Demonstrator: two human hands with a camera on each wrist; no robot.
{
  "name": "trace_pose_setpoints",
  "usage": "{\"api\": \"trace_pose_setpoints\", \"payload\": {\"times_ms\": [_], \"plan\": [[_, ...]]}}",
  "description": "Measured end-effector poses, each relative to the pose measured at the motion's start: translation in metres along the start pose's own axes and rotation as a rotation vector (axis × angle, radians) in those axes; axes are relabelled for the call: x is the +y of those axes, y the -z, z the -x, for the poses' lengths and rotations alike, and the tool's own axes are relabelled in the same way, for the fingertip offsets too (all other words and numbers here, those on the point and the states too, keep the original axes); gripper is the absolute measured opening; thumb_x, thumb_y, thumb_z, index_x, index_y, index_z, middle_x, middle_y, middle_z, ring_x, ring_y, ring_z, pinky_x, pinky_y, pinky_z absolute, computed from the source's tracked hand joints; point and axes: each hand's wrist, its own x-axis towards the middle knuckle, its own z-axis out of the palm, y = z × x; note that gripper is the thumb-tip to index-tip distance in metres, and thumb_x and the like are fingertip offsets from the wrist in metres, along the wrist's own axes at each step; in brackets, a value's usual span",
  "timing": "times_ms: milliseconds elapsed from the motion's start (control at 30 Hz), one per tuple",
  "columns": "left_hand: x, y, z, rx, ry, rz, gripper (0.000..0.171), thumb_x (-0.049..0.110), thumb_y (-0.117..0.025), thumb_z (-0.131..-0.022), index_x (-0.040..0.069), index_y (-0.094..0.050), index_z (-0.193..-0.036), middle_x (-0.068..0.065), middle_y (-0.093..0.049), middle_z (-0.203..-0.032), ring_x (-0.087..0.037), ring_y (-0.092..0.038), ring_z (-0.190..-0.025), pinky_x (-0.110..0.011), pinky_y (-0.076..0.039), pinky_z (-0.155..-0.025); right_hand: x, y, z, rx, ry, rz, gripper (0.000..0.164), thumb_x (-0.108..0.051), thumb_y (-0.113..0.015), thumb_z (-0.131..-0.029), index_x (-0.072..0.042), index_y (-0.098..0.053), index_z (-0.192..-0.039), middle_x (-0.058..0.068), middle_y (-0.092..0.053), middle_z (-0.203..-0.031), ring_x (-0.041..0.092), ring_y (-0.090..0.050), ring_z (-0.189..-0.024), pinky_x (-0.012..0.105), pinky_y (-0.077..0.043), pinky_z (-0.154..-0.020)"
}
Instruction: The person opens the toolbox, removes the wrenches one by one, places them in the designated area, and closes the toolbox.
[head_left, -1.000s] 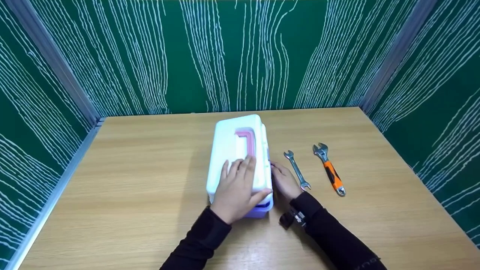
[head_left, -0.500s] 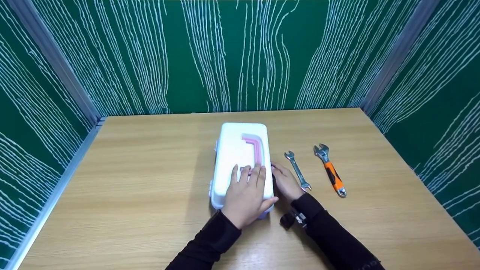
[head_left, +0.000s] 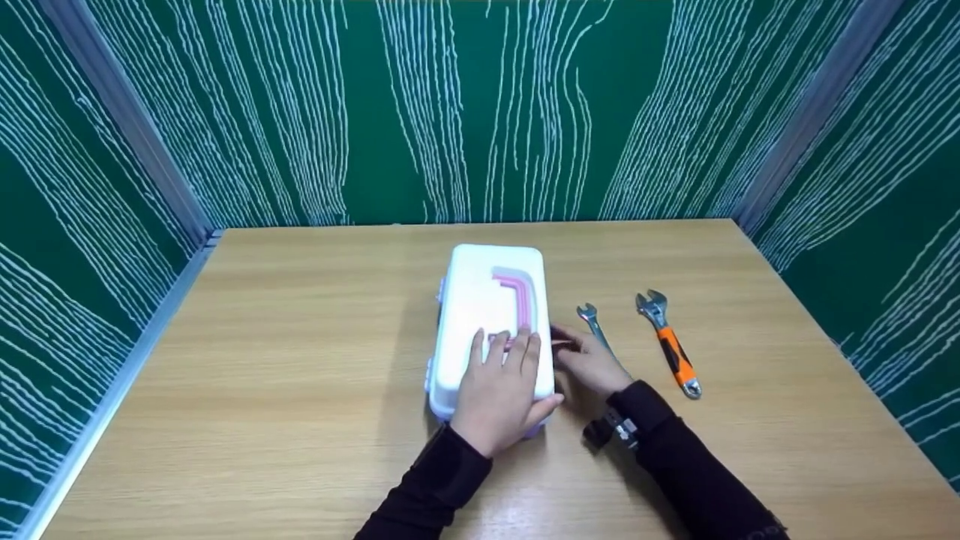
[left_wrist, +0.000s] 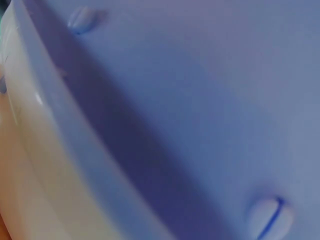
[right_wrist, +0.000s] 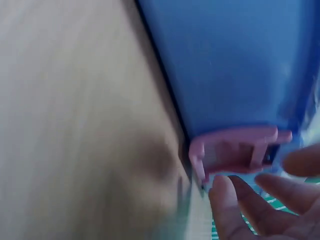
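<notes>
A plastic toolbox with a white lid (head_left: pixel 480 300) lies near the middle of the table, its lid down over the blue-violet base (right_wrist: pixel 235 65). Set into the lid is a pink handle (head_left: pixel 523 300). My left hand (head_left: pixel 499 397) rests on the near part of the lid with fingers extended. At the box's right side is my right hand (head_left: pixel 592 365), its fingertips beside a pink latch (right_wrist: pixel 230 134) that stands out from the base. In the right wrist view those fingertips are spread along the latch's edge, not visibly pinching it. The left wrist view mostly shows a blurred blue-violet surface.
Right of the box lies an open-ended wrench (head_left: pixel 594 324), partly hidden behind my right hand. Farther right is an adjustable wrench (head_left: pixel 671 345) with an orange and black handle. Green panels with white lines (head_left: pixel 517 112) enclose the wooden table (head_left: pixel 300 360) at back and sides.
The lid has gone from tilted to level on the base, my left hand shifting right with it. My right hand has drawn slightly away from the box's side, where the pink latch now shows.
</notes>
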Motion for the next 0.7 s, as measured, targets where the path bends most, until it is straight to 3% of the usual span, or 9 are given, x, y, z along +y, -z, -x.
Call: {"api": "trace_pose_setpoints", "payload": {"times_ms": [100, 233, 400, 500, 700], "plan": [[0.000, -0.001, 0.001, 0.000, 0.003, 0.008, 0.081, 0.071, -0.037, -0.092, 0.008, -0.050, -0.142, -0.006, -0.056, -0.142, -0.026, -0.054, -0.125, -0.052, -0.038, -0.110, 0.005, 0.003, -0.002, -0.072, 0.037, 0.062, 0.062, 0.001, -0.053, -0.090, 0.007, -0.033, -0.148, 0.029, -0.046, -0.144, 0.043, -0.050, -0.129, 0.047, -0.045, -0.107], [-0.001, -0.003, 0.002, 0.013, 0.008, 0.011, 0.081, 0.071, -0.038, -0.092, 0.008, -0.050, -0.142, -0.006, -0.056, -0.142, -0.026, -0.054, -0.125, -0.052, -0.038, -0.110, 0.006, 0.002, -0.003, -0.120, 0.045, 0.047, 0.065, -0.004, -0.059, -0.092, 0.009, -0.030, -0.148, 0.032, -0.041, -0.146, 0.047, -0.046, -0.131, 0.048, -0.046, -0.106], [0.000, -0.004, 0.002, 0.016, 0.008, 0.004, 0.081, 0.071, -0.037, -0.092, 0.008, -0.050, -0.142, -0.006, -0.056, -0.143, -0.026, -0.054, -0.125, -0.052, -0.038, -0.110, 0.005, 0.002, -0.003, -0.074, 0.043, 0.051, 0.054, -0.006, -0.058, -0.094, 0.009, -0.038, -0.142, 0.031, -0.046, -0.142, 0.045, -0.046, -0.132, 0.051, -0.039, -0.112], [0.001, -0.004, 0.001, 0.028, 0.005, -0.008, 0.081, 0.071, -0.038, -0.091, 0.008, -0.050, -0.141, -0.006, -0.057, -0.141, -0.025, -0.055, -0.124, -0.051, -0.039, -0.110, 0.004, 0.007, -0.002, -0.036, 0.056, 0.050, 0.050, -0.002, -0.058, -0.091, 0.011, -0.043, -0.137, 0.032, -0.050, -0.137, 0.045, -0.049, -0.128, 0.051, -0.041, -0.110], [0.001, -0.003, -0.001, 0.033, 0.003, -0.007, 0.081, 0.071, -0.043, -0.090, 0.008, -0.051, -0.140, -0.006, -0.058, -0.140, -0.025, -0.055, -0.123, -0.051, -0.039, -0.109, 0.001, 0.023, 0.001, 0.019, 0.006, 0.071, 0.055, -0.002, -0.064, -0.083, 0.005, -0.050, -0.135, 0.027, -0.053, -0.136, 0.036, -0.059, -0.110, 0.029, -0.050, -0.087]]}}
